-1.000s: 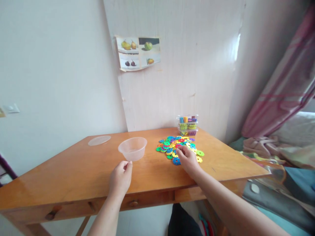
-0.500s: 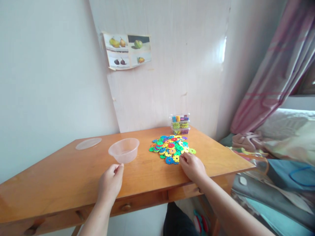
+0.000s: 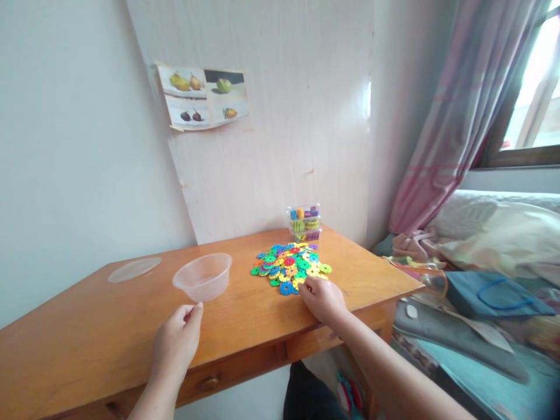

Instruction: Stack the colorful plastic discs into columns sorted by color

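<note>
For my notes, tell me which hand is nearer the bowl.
Left. The left hand is just in front of the bowl; the right hand is off to its right, by the discs.

So the right hand [image 3: 324, 299] is now back at the near edge of the disc pile [image 3: 290, 263], not over it like a second ago. View's swung right too: window [image 3: 538, 111] and more blue bag [image 3: 475, 291] show.

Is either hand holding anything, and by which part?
Cannot be told: the left hand curls near the bowl, the right hand by the discs; any hold is hidden.
</note>
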Demonstrator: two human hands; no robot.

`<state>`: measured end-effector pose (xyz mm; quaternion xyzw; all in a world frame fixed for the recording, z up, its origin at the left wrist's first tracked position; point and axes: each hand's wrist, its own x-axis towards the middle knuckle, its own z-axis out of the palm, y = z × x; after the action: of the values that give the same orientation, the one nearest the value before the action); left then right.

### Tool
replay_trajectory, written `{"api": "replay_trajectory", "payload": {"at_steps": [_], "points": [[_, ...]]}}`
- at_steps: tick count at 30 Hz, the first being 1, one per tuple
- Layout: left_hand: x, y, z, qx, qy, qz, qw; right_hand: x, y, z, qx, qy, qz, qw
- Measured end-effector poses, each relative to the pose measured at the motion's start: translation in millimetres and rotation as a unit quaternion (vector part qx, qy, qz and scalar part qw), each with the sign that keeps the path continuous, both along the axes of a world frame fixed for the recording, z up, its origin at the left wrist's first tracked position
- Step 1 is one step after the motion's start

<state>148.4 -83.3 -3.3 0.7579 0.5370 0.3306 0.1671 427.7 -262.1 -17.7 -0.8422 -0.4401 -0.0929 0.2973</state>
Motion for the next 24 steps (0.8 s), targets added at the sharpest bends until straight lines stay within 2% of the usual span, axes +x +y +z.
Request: {"api": "replay_trajectory", "payload": {"at_steps": [13, 24], "points": [[-2.0, 8.5, -5.6, 0.004, 0.029, 0.000, 1.000, -0.7, 2.5, -0.2, -0.019, -0.012, -0.005, 1.000], [-1.2, -0.9, 1.4, 0.006, 0.026, -0.002, 1.000, -0.1, 2.0, -1.1, -0.012, -0.016, 0.001, 1.000]]}}
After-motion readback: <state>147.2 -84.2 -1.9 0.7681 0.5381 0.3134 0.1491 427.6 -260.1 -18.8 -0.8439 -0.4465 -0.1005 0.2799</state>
